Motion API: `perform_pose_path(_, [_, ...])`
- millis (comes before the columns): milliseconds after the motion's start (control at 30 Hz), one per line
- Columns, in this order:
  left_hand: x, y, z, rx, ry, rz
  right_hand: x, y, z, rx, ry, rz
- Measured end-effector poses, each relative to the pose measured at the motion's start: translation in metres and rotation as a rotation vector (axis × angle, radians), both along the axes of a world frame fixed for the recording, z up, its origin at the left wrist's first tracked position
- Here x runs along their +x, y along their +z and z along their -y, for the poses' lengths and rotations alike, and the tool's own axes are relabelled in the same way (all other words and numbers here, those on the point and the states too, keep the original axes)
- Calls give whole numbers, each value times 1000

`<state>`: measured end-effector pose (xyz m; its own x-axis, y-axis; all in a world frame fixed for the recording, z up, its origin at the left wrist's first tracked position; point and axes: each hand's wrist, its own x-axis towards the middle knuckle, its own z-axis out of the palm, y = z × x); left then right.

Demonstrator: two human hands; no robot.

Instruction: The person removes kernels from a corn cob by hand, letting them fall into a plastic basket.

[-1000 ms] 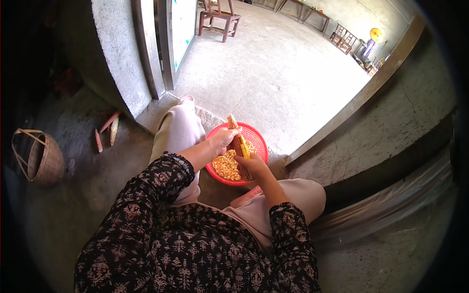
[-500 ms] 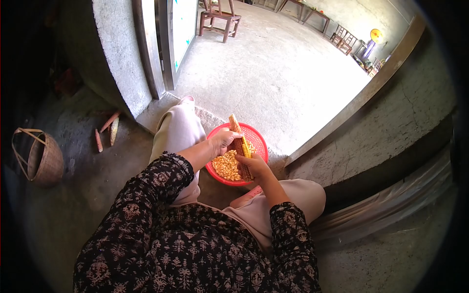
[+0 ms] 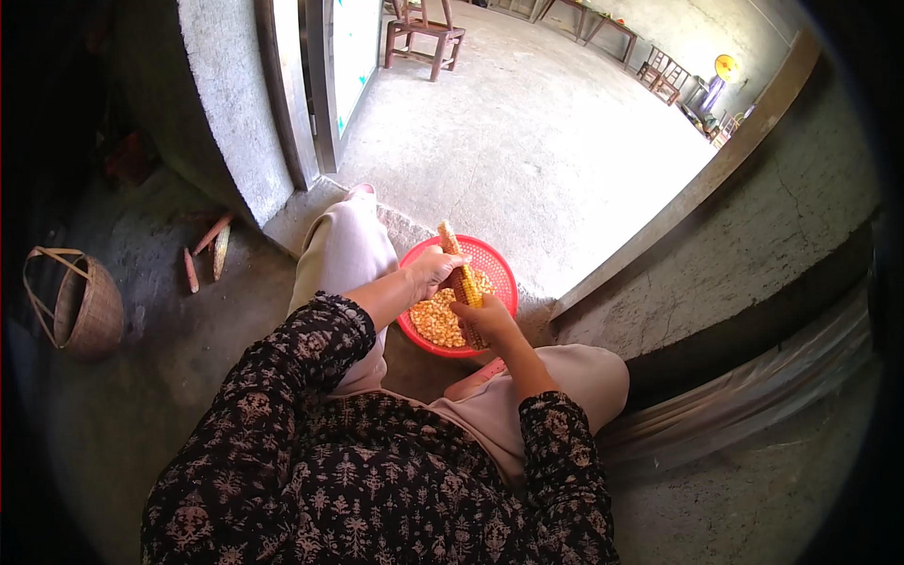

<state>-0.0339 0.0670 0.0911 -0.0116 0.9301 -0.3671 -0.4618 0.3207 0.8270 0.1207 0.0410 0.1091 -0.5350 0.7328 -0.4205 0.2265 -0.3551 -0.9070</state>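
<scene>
Over a red plastic basket (image 3: 509, 282), both hands grip corn. My left hand (image 3: 433, 269) is closed around the upper part, and a pale, bare cob end (image 3: 446, 235) sticks out beyond it. Yellow kernels (image 3: 472, 290) still sit in rows between the two hands. Lower down, my right hand (image 3: 492, 320) wraps the corn, its thumb side close against the kernels; a stripped reddish cob surface shows beside its fingers. I cannot tell whether this is one ear or two pressed together. Loose corn kernels (image 3: 435, 322) lie heaped in the basket, between my knees.
On the floor to the left lie several cobs (image 3: 191, 270) and a woven basket with a handle (image 3: 92, 306). A doorway opens ahead, with a wooden chair (image 3: 424, 42) beyond it. Along the right runs a concrete wall (image 3: 734, 273) with plastic sheeting (image 3: 753, 391) below.
My right hand has shifted slightly up and left along the corn, covering more of its lower part. The left hand keeps its grip almost in place.
</scene>
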Motion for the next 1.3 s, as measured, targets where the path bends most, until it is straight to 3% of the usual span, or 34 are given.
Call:
perform_pose_path(67, [-1,-2,0,-7,-28,-29,-2,-4,1,262,41,217])
perform_pose_path(267, [1,-4,0,-27,3,-54,-1,-11,-2,333,59,235])
perform_pose_path(667, [-1,11,3,-50,-75,61,3,8,0,-167,-41,-101])
perform_pose_path(1000, [0,16,5,-22,-100,53,3,10,0,-174,-44,-122])
perform_pose_path(1300, [0,7,3,11,-50,2,-1,8,2,29,-26,18])
